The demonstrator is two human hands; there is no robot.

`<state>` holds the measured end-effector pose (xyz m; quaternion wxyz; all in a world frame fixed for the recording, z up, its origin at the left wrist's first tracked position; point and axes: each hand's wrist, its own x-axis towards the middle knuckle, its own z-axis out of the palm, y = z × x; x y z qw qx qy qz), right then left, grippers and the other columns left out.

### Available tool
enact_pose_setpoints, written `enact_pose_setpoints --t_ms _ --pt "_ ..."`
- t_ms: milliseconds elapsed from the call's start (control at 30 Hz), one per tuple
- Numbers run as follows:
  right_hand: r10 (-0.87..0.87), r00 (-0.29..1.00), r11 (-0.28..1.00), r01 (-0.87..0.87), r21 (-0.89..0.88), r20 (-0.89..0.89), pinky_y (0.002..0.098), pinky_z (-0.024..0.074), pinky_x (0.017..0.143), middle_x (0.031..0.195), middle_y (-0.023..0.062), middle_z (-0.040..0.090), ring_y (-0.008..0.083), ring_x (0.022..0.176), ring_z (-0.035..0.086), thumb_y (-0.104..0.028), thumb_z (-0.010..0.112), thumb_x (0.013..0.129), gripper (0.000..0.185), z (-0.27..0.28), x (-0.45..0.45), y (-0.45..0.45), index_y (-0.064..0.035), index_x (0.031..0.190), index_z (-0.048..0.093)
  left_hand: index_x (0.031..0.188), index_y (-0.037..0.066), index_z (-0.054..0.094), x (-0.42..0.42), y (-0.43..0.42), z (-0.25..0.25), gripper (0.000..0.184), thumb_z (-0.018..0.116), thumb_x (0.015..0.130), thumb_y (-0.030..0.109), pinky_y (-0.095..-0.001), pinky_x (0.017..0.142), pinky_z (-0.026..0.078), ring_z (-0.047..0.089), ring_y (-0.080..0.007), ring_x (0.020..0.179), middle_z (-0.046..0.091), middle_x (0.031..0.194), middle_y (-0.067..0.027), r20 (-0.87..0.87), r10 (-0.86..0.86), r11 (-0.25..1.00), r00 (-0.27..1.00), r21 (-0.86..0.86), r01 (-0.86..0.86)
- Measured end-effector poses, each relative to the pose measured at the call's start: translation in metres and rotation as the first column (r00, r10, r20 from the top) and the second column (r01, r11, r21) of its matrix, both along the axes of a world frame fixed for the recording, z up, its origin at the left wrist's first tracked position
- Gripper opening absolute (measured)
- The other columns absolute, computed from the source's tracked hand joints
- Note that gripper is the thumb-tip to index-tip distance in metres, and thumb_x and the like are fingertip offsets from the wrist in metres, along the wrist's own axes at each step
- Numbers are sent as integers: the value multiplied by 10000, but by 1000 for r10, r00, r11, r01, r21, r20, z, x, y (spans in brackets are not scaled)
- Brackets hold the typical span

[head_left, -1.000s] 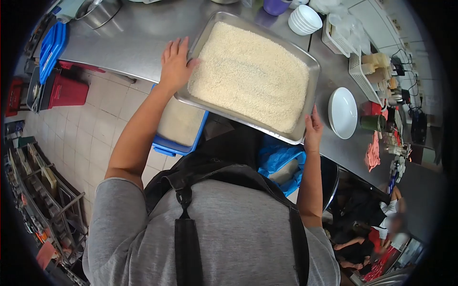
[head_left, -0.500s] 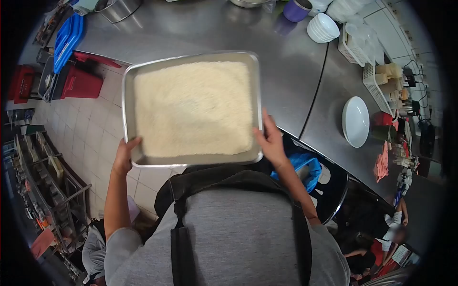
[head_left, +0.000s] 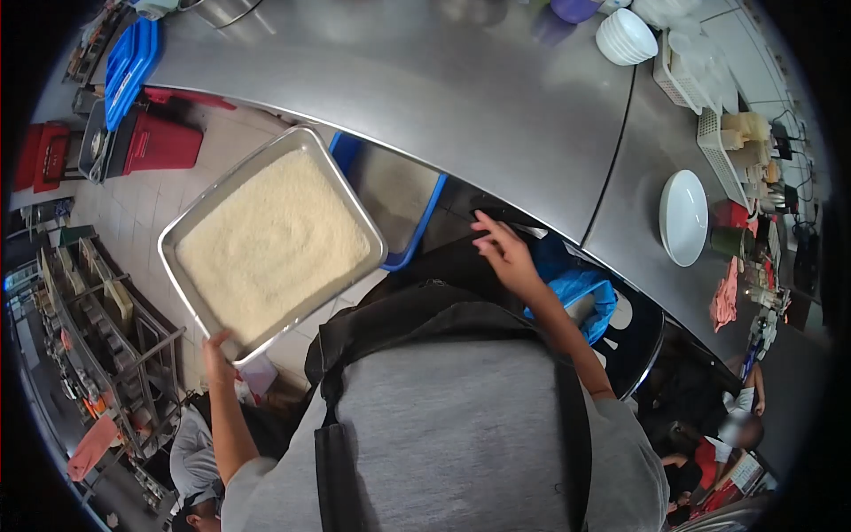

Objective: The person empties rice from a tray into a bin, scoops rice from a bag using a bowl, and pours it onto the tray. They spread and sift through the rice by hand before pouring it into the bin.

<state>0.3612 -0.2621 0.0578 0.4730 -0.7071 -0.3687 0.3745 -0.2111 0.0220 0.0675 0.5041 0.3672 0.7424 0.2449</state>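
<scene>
A metal tray (head_left: 202, 300) holds a layer of pale yellow breadcrumb-like grains (head_left: 270, 244). Only my left hand (head_left: 219, 356) grips it, at the near left corner with the thumb over the rim. Tilted round in view, the tray hangs over the floor, left of the steel counter. My right hand (head_left: 507, 255) is off the tray, with nothing in it and the fingers apart, close to the counter's front edge. Between the tray and the counter, low down, shows a blue-rimmed container (head_left: 424, 232) with greyish contents that I cannot make out.
The steel counter (head_left: 496, 115) carries stacked white bowls (head_left: 626, 38), a white oval dish (head_left: 683, 218) and plastic baskets (head_left: 681, 80). Red bins (head_left: 164, 142) stand at the left, near a metal rack (head_left: 133, 328). A blue bag (head_left: 589, 301) lies beside my right forearm. Other people are at the lower right.
My right hand has let go of the tray. The tray has swung left and turned, held by my left hand, and the blue-rimmed container has come into sight.
</scene>
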Motion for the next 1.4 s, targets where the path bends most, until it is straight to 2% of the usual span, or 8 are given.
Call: enact_pose_setpoints --t_ms 167,333,467,567,700,1033,1233,1400 --pt "-127 991 988 123 -94 -39 227 482 739 1150 88 616 130 888 628 28 537 908 460 -12 4 -37 -102 1349 525 892 24 553 49 7 -34 180 582 714 20 -329 626 460 555 -195 718 547 795 -50 125 -55 995 991 -75 65" --pt "-131 991 974 132 -183 22 228 476 750 1116 88 625 138 908 624 23 537 911 417 -15 -6 -57 -92 1311 557 887 -14 587 134 17 -51 210 509 691 -12 -270 566 411 518 -136 627 538 734 -12 58 -226 965 972 152 215" --pt "-99 989 971 120 -205 109 237 477 768 1087 96 629 156 921 622 15 540 916 371 -14 -10 -60 -80 1272 584 1142 -68 594 199 25 -52 477 443 689 -73 -255 762 467 631 -176 819 674 963 -110 -213 -391 830 895 339 443" --pt "-122 984 971 145 -188 129 250 482 779 1076 100 631 169 925 623 14 541 916 355 -12 -10 -61 -76 1255 595 1217 -22 573 254 12 2 540 446 697 -94 -276 858 469 659 -223 922 682 1026 -150 -393 -400 826 828 238 512" --pt "-137 987 958 154 -240 85 264 502 842 1135 99 607 164 969 626 28 487 936 387 -6 -5 -62 -69 1303 560 1270 67 541 242 15 -8 607 493 701 -140 -389 861 497 666 -320 952 675 1022 -182 -593 -366 670 717 366 645" --pt "-247 967 949 256 -184 70 283 511 799 1052 104 638 188 915 643 56 507 904 363 -28 -19 -66 -61 1234 605 1256 38 526 207 19 16 579 463 732 -199 -395 856 514 631 -338 978 628 1087 -183 -705 -490 245 513 453 857" --pt "-97 978 977 129 -168 184 283 515 795 1082 100 639 189 897 647 50 478 922 354 -34 -5 -51 -65 1232 603 1224 31 531 203 6 25 540 506 727 -178 -414 865 498 599 -361 1014 618 1104 -179 -734 -483 136 478 477 869" --pt "-196 971 968 214 -132 137 275 513 780 1076 105 645 182 883 645 30 462 919 350 -23 0 -35 -62 1224 606 1220 -7 517 185 9 -2 557 491 695 -189 -418 901 476 562 -370 1034 599 1124 -187 -740 -514 67 434 469 880"
